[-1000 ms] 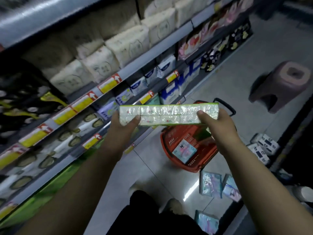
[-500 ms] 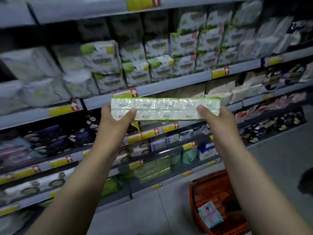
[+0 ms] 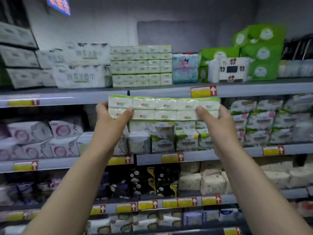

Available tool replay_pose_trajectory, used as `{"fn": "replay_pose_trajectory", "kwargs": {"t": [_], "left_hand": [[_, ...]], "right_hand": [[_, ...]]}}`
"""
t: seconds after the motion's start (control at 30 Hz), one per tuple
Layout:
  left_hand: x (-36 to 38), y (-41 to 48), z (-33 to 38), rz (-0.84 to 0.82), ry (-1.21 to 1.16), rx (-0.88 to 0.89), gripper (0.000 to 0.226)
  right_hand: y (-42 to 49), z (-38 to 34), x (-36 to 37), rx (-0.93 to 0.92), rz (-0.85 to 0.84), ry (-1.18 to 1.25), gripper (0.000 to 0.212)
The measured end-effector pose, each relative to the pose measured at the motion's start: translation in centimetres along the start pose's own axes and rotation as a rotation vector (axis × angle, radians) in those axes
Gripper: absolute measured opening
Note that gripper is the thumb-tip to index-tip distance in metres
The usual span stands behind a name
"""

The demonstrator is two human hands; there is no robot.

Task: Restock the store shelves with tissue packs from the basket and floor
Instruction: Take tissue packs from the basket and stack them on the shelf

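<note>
1. I record the tissue pack (image 3: pixel 164 108), a long green-trimmed strip of small packets in two rows, held level in the air across the front edge of the top shelf (image 3: pixel 67 97). I cannot tell whether it touches that edge.
2. The left hand (image 3: pixel 110 117) grips the pack's left end. The thumb lies on the front face, and the fingers go behind the pack and are hidden.
3. The right hand (image 3: pixel 218 119) grips the right end the same way, thumb in front and fingers out of sight behind. The palm covers part of that end.
4. On the top shelf, above the held pack, a stack of matching packs (image 3: pixel 141 65) stands near the front edge, between white bags (image 3: pixel 81 77) and a pale blue pack (image 3: pixel 185 67). The print is too blurred to read.
5. The pack and both forearms hide part of the goods on the second shelf (image 3: pixel 147 159).
6. A price label (image 3: pixel 203 91) sits on the top shelf's front edge, just right of the pack's middle, and its figures are unreadable.
7. A blue sign (image 3: pixel 59 5) is cut off by the top of the view. The green packs (image 3: pixel 259 51) at the right end of the top shelf are smeared.
</note>
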State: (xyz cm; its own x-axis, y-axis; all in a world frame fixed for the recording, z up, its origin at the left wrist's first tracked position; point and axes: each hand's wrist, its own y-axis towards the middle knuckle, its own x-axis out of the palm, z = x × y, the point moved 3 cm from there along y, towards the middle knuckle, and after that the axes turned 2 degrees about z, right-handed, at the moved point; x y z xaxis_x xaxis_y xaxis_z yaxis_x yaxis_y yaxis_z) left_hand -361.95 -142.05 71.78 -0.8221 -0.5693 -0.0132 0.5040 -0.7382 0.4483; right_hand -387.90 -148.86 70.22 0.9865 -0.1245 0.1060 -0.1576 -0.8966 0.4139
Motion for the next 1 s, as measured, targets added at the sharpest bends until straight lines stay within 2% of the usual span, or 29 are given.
{"fn": "replay_pose_trajectory", "kwargs": {"t": [0.07, 0.17, 0.3, 0.43, 0.53, 0.7, 0.83, 0.93, 1.0], "left_hand": [[-1.1, 2.2, 1.1, 0.010, 0.021, 0.049, 0.044], [-2.6, 5.8, 2.1, 0.006, 0.046, 0.116, 0.046], [-3.6, 10.6, 2.5, 0.022, 0.138, 0.203, 0.060], [-3.7, 15.4, 1.6, 0.044, 0.307, 0.272, 0.037], [-3.4, 18.7, 0.2, 0.057, 0.480, 0.286, 0.039], [-2.5, 21.3, -1.6, 0.030, 0.648, 0.265, 0.037], [-2.1, 22.6, -1.5, 0.025, 0.803, 0.211, 0.041], [-2.0, 22.8, -1.4, 0.003, 0.784, 0.220, 0.063], [-1.9, 22.8, -1.4, -0.024, 0.820, 0.228, 0.068]], "right_hand": [[1.8, -1.0, 2.3, -0.038, -0.009, 0.019, 0.078], [4.7, -2.4, 5.7, -0.108, -0.024, 0.067, 0.057], [8.3, -3.6, 9.6, -0.196, -0.013, 0.009, 0.050], [11.6, -3.8, 12.0, -0.247, -0.027, -0.150, 0.035], [14.3, -3.3, 13.1, -0.268, -0.027, -0.347, 0.024], [16.8, -2.2, 14.6, -0.276, -0.024, -0.632, 0.060], [17.7, -2.3, 14.7, -0.228, -0.031, -0.721, 0.066], [18.0, -2.4, 14.6, -0.199, -0.044, -0.756, 0.063], [18.0, -2.2, 14.7, -0.196, -0.029, -0.783, 0.062]]}}
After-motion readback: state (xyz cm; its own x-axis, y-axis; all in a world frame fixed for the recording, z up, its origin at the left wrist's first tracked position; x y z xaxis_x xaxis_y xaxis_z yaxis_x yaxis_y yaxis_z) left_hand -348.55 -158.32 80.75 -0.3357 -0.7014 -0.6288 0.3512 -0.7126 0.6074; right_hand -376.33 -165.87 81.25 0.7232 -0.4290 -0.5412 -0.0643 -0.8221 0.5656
